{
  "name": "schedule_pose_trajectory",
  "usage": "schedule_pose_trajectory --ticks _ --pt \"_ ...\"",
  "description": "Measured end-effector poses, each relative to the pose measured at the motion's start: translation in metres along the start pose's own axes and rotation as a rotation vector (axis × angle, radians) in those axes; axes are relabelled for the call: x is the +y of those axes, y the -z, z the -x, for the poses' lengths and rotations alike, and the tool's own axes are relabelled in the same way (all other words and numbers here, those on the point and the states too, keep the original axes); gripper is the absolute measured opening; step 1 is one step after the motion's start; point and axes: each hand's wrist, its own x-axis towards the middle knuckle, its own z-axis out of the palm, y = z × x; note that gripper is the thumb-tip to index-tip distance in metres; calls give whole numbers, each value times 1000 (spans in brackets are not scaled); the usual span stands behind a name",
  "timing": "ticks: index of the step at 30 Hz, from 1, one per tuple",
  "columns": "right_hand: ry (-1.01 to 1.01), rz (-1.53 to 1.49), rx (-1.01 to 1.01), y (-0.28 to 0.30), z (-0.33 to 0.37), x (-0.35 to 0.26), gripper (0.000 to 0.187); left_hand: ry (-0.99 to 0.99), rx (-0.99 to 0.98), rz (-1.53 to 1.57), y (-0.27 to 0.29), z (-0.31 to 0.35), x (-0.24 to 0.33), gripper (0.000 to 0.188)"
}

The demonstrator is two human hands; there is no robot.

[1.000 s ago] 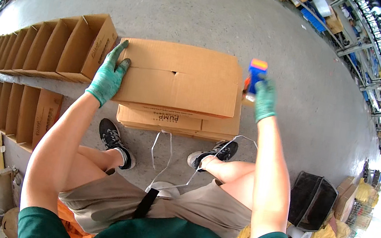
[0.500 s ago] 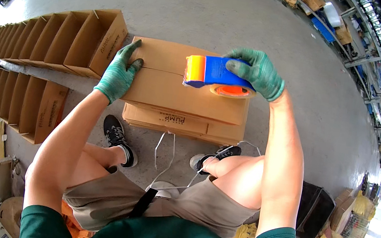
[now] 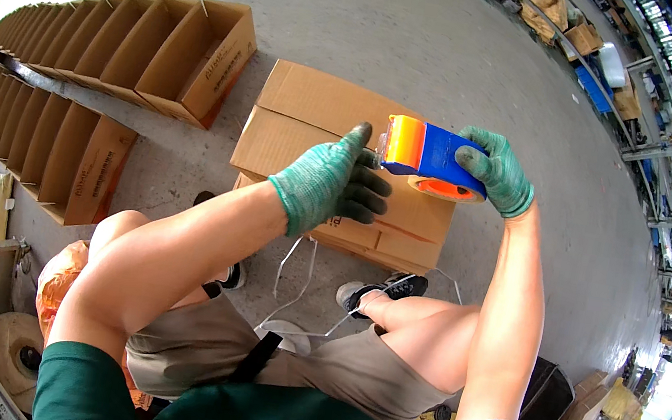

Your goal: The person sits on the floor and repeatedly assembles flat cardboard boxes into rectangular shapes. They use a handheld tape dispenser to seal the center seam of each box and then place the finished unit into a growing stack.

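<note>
My right hand (image 3: 495, 174), in a green glove with dark fingertips, grips a blue tape dispenser (image 3: 454, 156) with a yellow-orange front end and an orange core in its roll. It is held above a closed brown carton (image 3: 319, 93), whose two top flaps meet along a seam. In a matching glove, my left hand (image 3: 332, 179) hovers over the carton close to the dispenser's front, its thumb and fingers stretched apart. Whether its fingertips touch the tape end cannot be made out. Under the carton lie flat cardboard pieces (image 3: 395, 250), partly hidden by it.
Two rows of upright open cartons (image 3: 201, 65) stand on the floor at the left. White strapping (image 3: 309, 272) loops between my feet. A metal shelf rack (image 3: 653, 153) with mixed goods runs along the right. A black bin (image 3: 546, 393) stands near my right leg.
My left hand has left the carton's left edge and moved right, up to the dispenser's front. The right hand still holds the dispenser. The view has shifted somewhat.
</note>
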Motion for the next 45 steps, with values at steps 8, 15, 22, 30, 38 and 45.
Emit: schedule_pose_trajectory --ticks 8,15,22,30,38,45 --pt "-64 77 -40 6 2 -4 52 -261 78 -109 -17 -11 -10 38" --pt "-18 241 -148 -11 -4 -28 57 -994 588 -772 51 -32 -1 24" --pt "-82 232 -145 -36 -30 -48 55 -778 694 -404 150 -13 43 22" --pt "-106 352 -120 -49 -43 -54 53 -692 657 -305 177 -32 23 25" --pt "-8 317 -76 -50 -46 -48 59 -383 702 -579 177 -44 18 36" --pt "-15 175 -194 -49 -42 -60 62 -782 214 -845 139 -28 33 41"
